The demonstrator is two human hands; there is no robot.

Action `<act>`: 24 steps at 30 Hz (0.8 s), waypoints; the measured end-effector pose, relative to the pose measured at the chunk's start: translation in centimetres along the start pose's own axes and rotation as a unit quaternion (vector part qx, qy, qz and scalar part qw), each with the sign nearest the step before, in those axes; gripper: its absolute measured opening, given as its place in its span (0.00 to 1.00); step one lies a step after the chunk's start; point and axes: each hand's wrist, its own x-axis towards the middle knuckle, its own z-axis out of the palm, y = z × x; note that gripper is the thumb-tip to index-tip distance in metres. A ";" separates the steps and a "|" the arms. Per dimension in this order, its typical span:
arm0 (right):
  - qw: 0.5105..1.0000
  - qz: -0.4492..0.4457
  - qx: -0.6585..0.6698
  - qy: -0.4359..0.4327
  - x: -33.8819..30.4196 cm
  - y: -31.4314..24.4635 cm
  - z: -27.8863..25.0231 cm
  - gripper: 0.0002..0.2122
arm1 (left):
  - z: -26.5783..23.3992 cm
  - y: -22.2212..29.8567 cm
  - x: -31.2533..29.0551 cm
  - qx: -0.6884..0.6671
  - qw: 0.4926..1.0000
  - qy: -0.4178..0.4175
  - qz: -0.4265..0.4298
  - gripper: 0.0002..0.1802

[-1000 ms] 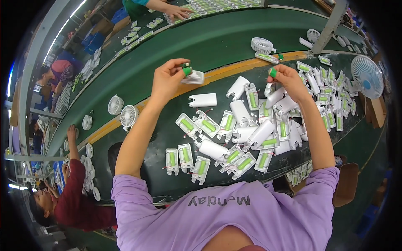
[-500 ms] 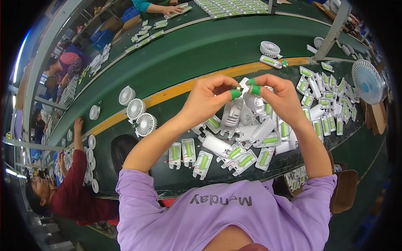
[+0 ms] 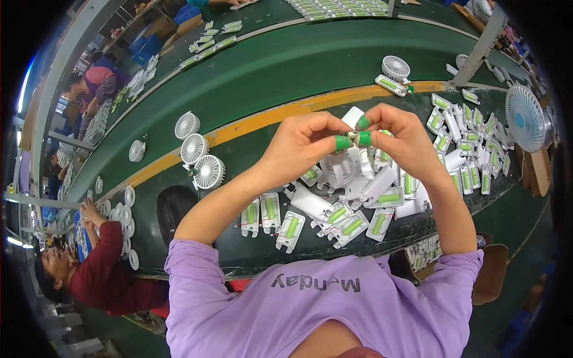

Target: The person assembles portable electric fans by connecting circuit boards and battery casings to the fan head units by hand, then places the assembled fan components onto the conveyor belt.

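My left hand and my right hand meet above the pile, green tape round their fingertips. Thumb and fingers of each are pinched together at a tiny pale piece, too small and covered to name. Just beneath them is a white fan head with a ribbed grille. A smooth white plastic panel shows behind the fingertips. Under and around my hands lie white fan handle shells, some with green battery cells inside, such as this handle half.
Three fan heads stand left of my arm, near a black rounded object. More handle halves spread to the right, by a larger fan. A yellow rail borders the green belt. A co-worker in dark red sits left.
My fingertips have drawn closer together round the tiny piece. The fan head beneath now shows its grille. The left co-worker's raised hand has come down from the belt; the far co-worker's hand has moved back.
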 end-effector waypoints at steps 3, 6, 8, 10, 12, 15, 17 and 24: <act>0.999 0.031 -0.003 -0.031 0.2 -0.4 -0.3 0.08 | -0.4 0.0 -0.2 0.016 0.999 -0.026 0.032 0.08; 0.992 -0.061 -0.107 0.011 -0.3 -0.9 0.5 0.06 | -0.7 0.0 -0.5 0.043 0.997 -0.028 0.056 0.07; 0.970 -0.158 -0.178 0.042 -0.5 -0.6 0.6 0.05 | -0.2 0.0 -0.6 0.016 0.999 -0.013 0.049 0.07; 0.943 -0.239 -0.218 0.073 -0.7 -0.5 0.9 0.05 | 0.1 -0.2 -0.7 -0.011 0.999 0.002 0.041 0.06; 0.959 -0.206 -0.184 0.062 -0.8 -0.5 1.0 0.05 | 0.1 -0.4 -0.6 0.024 0.997 0.008 0.079 0.06; 0.989 -0.101 -0.108 0.018 -0.6 -1.0 0.7 0.05 | -0.7 -0.6 -0.6 0.112 0.988 -0.021 0.108 0.07; 0.997 -0.030 -0.069 -0.016 -0.6 -1.0 0.5 0.05 | -1.0 0.5 -0.6 0.151 0.981 -0.042 0.114 0.07; 0.981 -0.148 -0.123 -0.014 1.3 -0.6 0.8 0.04 | -1.9 -0.2 -0.1 0.148 0.982 -0.041 0.114 0.07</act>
